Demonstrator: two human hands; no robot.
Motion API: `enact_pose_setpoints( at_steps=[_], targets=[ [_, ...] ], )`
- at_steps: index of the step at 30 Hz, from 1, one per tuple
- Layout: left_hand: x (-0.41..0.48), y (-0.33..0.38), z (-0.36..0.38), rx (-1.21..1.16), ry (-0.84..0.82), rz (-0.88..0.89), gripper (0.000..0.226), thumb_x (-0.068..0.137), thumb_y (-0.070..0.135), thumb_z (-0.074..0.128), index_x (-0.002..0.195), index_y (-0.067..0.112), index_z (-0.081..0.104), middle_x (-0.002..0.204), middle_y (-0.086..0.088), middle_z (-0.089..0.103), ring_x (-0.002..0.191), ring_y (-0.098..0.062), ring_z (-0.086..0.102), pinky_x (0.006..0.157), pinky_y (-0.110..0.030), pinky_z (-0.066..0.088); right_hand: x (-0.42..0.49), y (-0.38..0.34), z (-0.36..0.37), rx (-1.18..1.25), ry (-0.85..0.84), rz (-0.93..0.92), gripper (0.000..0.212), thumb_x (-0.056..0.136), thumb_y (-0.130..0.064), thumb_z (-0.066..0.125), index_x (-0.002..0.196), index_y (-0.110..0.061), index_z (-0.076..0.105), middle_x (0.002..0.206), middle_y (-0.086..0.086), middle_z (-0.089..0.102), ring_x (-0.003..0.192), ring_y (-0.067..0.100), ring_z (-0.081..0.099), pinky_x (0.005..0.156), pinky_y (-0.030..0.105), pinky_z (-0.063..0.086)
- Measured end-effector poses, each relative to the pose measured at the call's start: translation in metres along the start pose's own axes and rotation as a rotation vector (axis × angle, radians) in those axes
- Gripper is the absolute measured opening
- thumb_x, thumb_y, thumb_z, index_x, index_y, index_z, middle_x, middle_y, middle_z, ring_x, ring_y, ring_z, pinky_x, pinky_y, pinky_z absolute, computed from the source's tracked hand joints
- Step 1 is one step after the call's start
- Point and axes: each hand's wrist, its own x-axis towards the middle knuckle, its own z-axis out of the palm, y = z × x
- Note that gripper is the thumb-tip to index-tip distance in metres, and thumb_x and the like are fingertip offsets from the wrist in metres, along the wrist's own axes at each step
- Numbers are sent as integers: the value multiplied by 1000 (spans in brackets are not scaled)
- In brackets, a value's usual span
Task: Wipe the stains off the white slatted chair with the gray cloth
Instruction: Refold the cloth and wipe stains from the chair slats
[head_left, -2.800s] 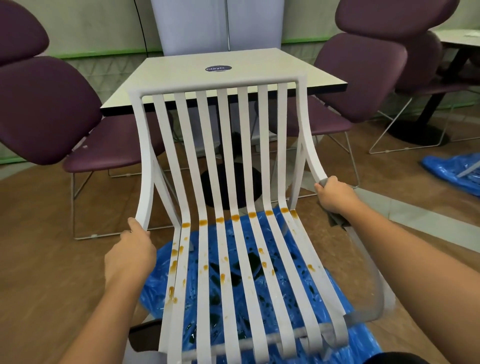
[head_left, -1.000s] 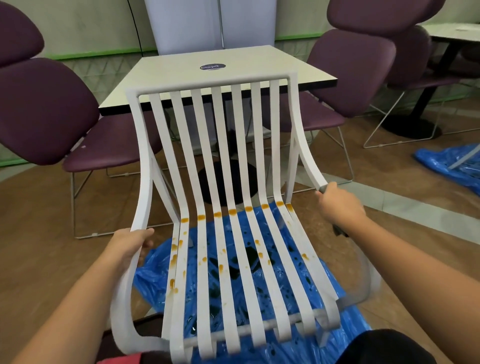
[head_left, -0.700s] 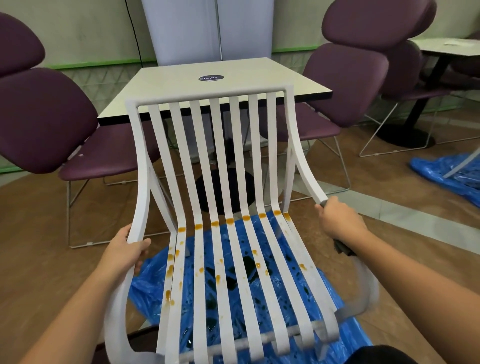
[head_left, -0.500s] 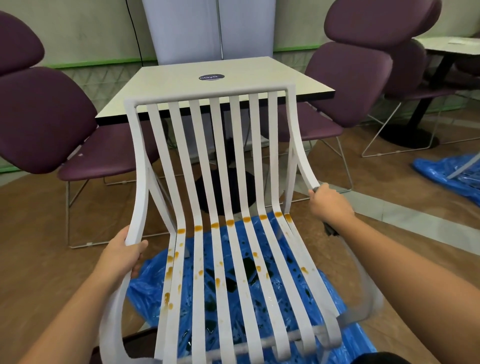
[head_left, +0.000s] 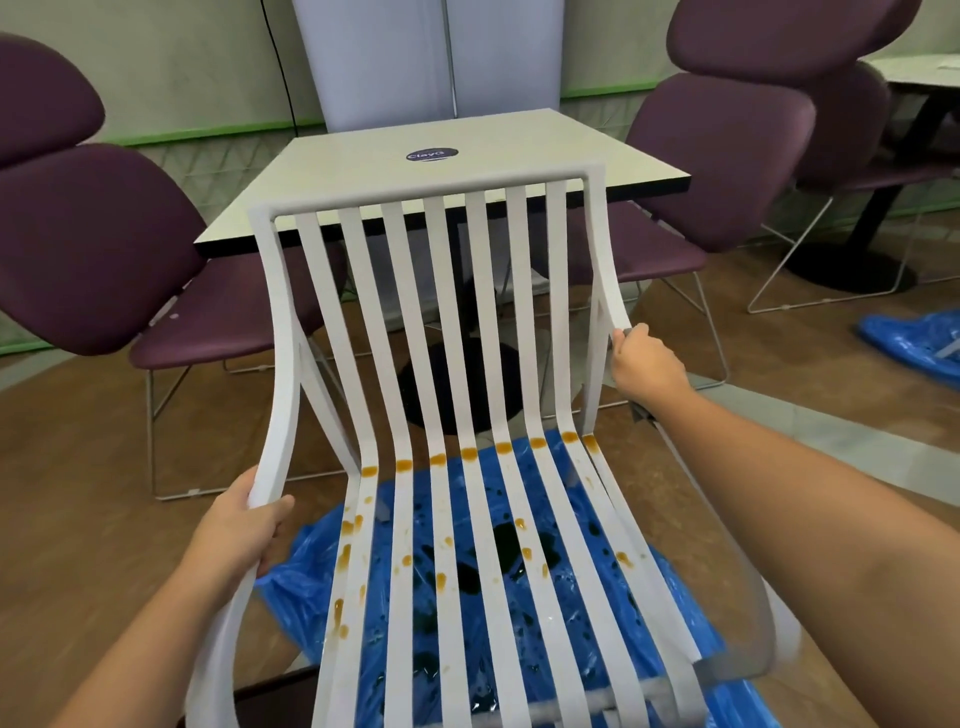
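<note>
The white slatted chair (head_left: 415, 193) fills the middle of the view, facing me. Orange-brown stains (head_left: 470, 453) run in a row across the bend between seat and back, and more spots dot the left and middle seat slats. My left hand (head_left: 244, 525) grips the chair's left arm rail. My right hand (head_left: 644, 369) is closed around the right arm rail near the backrest. A bit of the gray cloth (head_left: 640, 414) shows under that hand, pressed against the rail; most of it is hidden.
A blue plastic sheet (head_left: 306, 551) with dark wet patches lies on the floor under the chair. Behind it stands a square table (head_left: 519, 140), with purple chairs at left (head_left: 98, 244) and right (head_left: 727, 150). Another blue sheet (head_left: 914, 343) lies at far right.
My right hand has slid up the right arm rail toward the backrest. My left hand has shifted its grip on the left rail. The chair has moved slightly.
</note>
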Motion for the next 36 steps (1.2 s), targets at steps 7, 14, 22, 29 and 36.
enact_pose_setpoints(
  at_steps=[7, 14, 22, 29, 36],
  targets=[
    [3, -2, 0, 68, 20, 1, 47, 95, 11, 60, 139, 25, 48, 75, -17, 56, 49, -24, 47, 39, -30, 42, 3, -4, -5, 44, -28, -3, 42, 107, -44, 17, 118, -12, 43, 116, 15, 62, 96, 34, 63, 80, 48, 53],
    [-4, 9, 10, 348, 143, -25, 45, 99, 25, 56, 142, 23, 41, 100, -13, 60, 60, -29, 65, 39, -28, 47, -27, 11, -6, -144, -69, 40, 35, 107, -45, 21, 110, -17, 40, 97, 8, 58, 82, 29, 61, 61, 38, 47],
    [-32, 22, 11, 670, 338, 145, 33, 103, 39, 38, 119, 14, 52, 109, -14, 55, 80, -32, 55, 67, -42, 48, -86, 20, -4, -254, 49, 68, 14, 103, -22, 43, 111, -12, 48, 98, 14, 63, 82, 36, 68, 67, 49, 61],
    [-70, 12, 12, 832, 302, 319, 34, 94, 36, 48, 120, 17, 60, 125, -5, 55, 106, -25, 54, 75, -41, 54, -123, 38, -23, -271, 5, 21, 23, 103, -21, 32, 111, -8, 50, 104, 16, 66, 87, 38, 65, 65, 39, 47],
    [-106, -20, 8, 750, 344, 410, 35, 90, 32, 61, 121, 17, 65, 139, -5, 55, 132, -26, 44, 99, -45, 49, -169, 62, -32, -241, 46, 17, 36, 106, -38, 27, 104, -11, 50, 98, 14, 67, 80, 35, 63, 67, 41, 49]
  ],
)
